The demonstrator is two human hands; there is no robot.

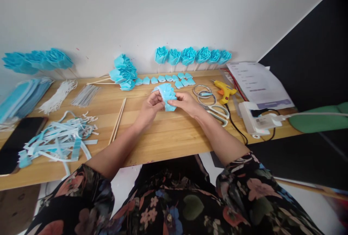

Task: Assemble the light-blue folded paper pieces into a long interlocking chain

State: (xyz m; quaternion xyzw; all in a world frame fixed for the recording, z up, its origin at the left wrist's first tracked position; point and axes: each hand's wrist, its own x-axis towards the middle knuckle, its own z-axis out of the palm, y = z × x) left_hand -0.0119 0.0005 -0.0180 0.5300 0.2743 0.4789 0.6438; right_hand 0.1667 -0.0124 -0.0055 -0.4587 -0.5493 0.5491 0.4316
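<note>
Between my two hands is a light blue fabric flower, held a little above the wooden table. My left hand has its fingers closed on the flower's left side, with the thumb at its lower edge. On the other side, my right hand grips the flower with the thumb across its front. The fingers behind it are partly hidden. Just beyond the hands lies a row of small folded blue petals. To the left of them several blue fabric flowers rest in a bunch on sticks.
Scissors, a roll of tape and a yellow glue gun lie at right, near a power strip and papers. Left are fabric scraps, a phone, face masks and wooden sticks. Finished flowers lean against the wall.
</note>
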